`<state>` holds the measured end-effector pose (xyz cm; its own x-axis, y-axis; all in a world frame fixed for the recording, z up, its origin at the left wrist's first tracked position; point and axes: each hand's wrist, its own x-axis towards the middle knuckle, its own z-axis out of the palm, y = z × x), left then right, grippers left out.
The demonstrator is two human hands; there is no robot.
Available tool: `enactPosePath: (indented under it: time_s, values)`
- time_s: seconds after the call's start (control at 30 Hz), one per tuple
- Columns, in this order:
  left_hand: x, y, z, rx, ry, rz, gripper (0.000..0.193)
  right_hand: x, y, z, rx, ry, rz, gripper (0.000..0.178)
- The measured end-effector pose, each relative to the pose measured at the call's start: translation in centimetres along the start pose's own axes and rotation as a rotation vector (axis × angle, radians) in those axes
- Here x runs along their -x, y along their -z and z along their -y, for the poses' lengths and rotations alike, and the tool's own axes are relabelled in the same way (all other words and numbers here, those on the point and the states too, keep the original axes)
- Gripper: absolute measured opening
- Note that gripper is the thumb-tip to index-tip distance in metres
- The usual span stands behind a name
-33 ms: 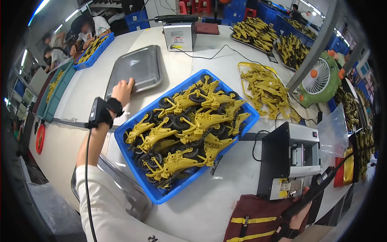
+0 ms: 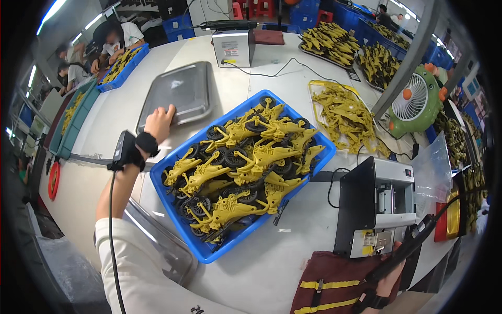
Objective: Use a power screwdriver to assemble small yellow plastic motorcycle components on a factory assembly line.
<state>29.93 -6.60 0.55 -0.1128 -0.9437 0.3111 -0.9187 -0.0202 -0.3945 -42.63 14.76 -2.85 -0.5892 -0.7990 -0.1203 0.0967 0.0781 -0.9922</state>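
Observation:
My left hand (image 2: 158, 124) grips the near edge of a grey metal tray (image 2: 175, 91), with its fingers curled over the rim. The tray lies on the white table beyond a blue plastic bin (image 2: 209, 256). Heaped in that bin are yellow toy motorcycles (image 2: 235, 167) with black wheels. At the lower right, my right hand (image 2: 389, 277) is beside a silver-and-black machine (image 2: 384, 193), above a maroon cloth (image 2: 327, 282) with yellow stripes. A long black device (image 2: 402, 256) with a cable covers much of this hand, and its fingers are mostly hidden.
Loose yellow parts fill a yellow-rimmed tray (image 2: 317, 83) at the right, near a green fan (image 2: 418, 99) and a metal post. A white box (image 2: 232, 47) stands at the back. Another metal tray (image 2: 157, 235) sits under my left arm. People work at the far left.
The grey tray has shifted slightly toward me, with my left hand still on its rim. My left forearm has moved a little to the left. My right hand looks unchanged.

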Motion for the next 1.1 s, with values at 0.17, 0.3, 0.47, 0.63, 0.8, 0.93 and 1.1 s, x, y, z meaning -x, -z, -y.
enactPosePath:
  time_s: [0.17, 0.3, 0.47, 0.63, 0.8, 0.93, 1.1]
  values:
    - [4.4, 9.3, -1.2, 0.111, -0.009, 0.068, 0.044, 0.0, 0.9, -0.3, 0.030, 0.002, -0.011, 0.032]
    - [6.1, 18.0, 2.8, 0.323, 0.029, 0.038, 0.038, 0.9, -1.0, 0.4, -0.060, -0.032, -0.003, 0.028]
    - [7.0, 25.6, 4.5, 0.620, 0.181, 0.049, 0.020, 1.8, -0.6, 0.8, -0.079, 0.011, -0.020, 0.029]
    - [8.1, 32.0, 6.1, 0.781, 0.248, -0.012, 0.018, 1.8, -0.8, 1.5, -0.017, -0.009, 0.100, 0.032]
    - [8.0, 31.6, 11.6, 0.554, 0.432, -0.075, 0.025, 1.3, -0.7, 0.4, -0.074, 0.017, 0.099, 0.030]
    - [10.4, 23.8, 20.4, 0.527, 0.502, -0.313, 0.024, 1.5, -0.1, 0.2, -0.093, 0.022, 0.078, 0.028]
    - [22.7, 11.8, 34.6, 0.917, 0.904, -0.161, 0.026, 2.3, -0.9, 1.7, -0.031, 0.000, 0.137, 0.028]
